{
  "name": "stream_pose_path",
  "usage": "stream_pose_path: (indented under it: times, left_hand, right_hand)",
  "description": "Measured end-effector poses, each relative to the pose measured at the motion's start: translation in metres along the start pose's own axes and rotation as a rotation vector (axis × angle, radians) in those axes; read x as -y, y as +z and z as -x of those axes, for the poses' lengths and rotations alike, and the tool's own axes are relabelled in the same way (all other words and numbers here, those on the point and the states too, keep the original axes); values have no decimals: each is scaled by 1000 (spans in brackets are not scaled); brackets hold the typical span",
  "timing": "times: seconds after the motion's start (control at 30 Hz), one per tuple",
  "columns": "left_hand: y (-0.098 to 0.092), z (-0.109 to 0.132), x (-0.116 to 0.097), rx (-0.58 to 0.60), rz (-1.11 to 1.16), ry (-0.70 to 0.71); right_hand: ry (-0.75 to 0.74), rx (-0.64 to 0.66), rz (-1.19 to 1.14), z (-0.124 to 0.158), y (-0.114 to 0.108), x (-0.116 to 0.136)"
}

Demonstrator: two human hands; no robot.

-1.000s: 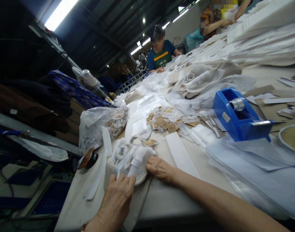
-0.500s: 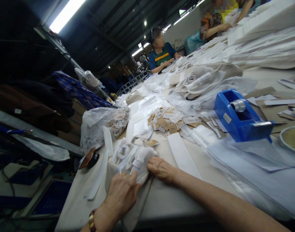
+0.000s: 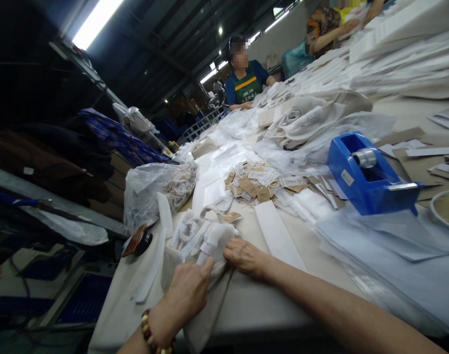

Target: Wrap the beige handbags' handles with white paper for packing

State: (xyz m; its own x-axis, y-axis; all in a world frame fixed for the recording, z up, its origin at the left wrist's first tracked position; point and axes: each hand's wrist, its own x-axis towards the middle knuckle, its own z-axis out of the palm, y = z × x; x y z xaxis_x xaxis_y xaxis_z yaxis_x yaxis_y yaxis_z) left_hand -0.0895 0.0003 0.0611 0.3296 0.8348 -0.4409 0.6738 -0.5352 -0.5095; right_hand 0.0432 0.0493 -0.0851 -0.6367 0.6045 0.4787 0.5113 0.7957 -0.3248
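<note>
In front of me at the table's near edge lies a soft off-white bag (image 3: 206, 322), its handles bundled on top and wrapped in white padding (image 3: 214, 237). My left hand (image 3: 189, 284) is closed on the near left part of the bag, with a finger or thumb against the padding; its other fingertips are hidden. My right hand (image 3: 244, 256) pinches the bag's right edge, fingers curled in. A beaded bracelet (image 3: 147, 330) circles my left wrist. Just beyond the bag lies a brown paper tag (image 3: 231, 217).
A heap of string tags (image 3: 256, 184) lies mid-table, with a white strip (image 3: 278, 233) nearer me. To the right stand a blue tape dispenser (image 3: 372, 177) and clear plastic bags (image 3: 386, 246). A stuffed plastic bag (image 3: 151, 189) sits left. A co-worker (image 3: 246, 83) works at the far side.
My left hand has shifted slightly, its fingers now more curled with one digit along the padding. My right hand stays at the bag's edge. The co-worker has straightened and lowered a hand.
</note>
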Motion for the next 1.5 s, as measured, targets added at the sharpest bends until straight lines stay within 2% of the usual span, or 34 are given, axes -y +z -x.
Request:
stream_pose_path:
  times: [0.27, 0.47, 0.63, 0.73, 0.8, 0.87, 0.93, 1.0, 1.07, 1.13, 1.23, 1.33, 1.4, 1.5]
  left_hand:
    - [-4, -13, 2, 43, 69, -35]
    - [1, -17, 2, 48, 140, -40]
    - [1, -19, 0, 50, 207, -26]
    - [-2, -14, 10, 33, 273, 4]
    - [0, -4, 26, -29, 383, 70]
    - [11, 11, 46, -148, 540, 171]
    - [30, 25, 65, -265, 659, 247]
    - [54, 31, 78, -327, 700, 268]
    - [76, 29, 80, -355, 727, 284]
    - [91, 19, 75, -390, 760, 302]
    - [96, 0, 60, -516, 769, 308]
    - [84, -8, 42, -669, 679, 299]
    - [72, -7, 28, -745, 605, 244]
    - [52, -3, 7, -744, 505, 99]
  right_hand:
    - [25, 43, 4, 0, -10, 5]
    - [90, 53, -43, -7, -23, 22]
    - [123, 108, -96, -24, -14, 34]
    - [156, 107, -99, -27, -7, 36]
    - [166, 89, -94, -25, -6, 38]
    - [160, 69, -85, -22, -7, 41]
    - [135, 53, -75, -19, -8, 43]
    - [101, 38, -64, -17, -9, 43]
    - [78, 20, -50, -16, -10, 40]
    - [86, -5, -29, -14, -10, 35]
    - [168, -46, 13, -8, -8, 28]
    - [262, -84, 49, -2, -3, 27]
    - [297, -106, 63, 0, 2, 29]
    - [325, -133, 72, 1, 9, 33]
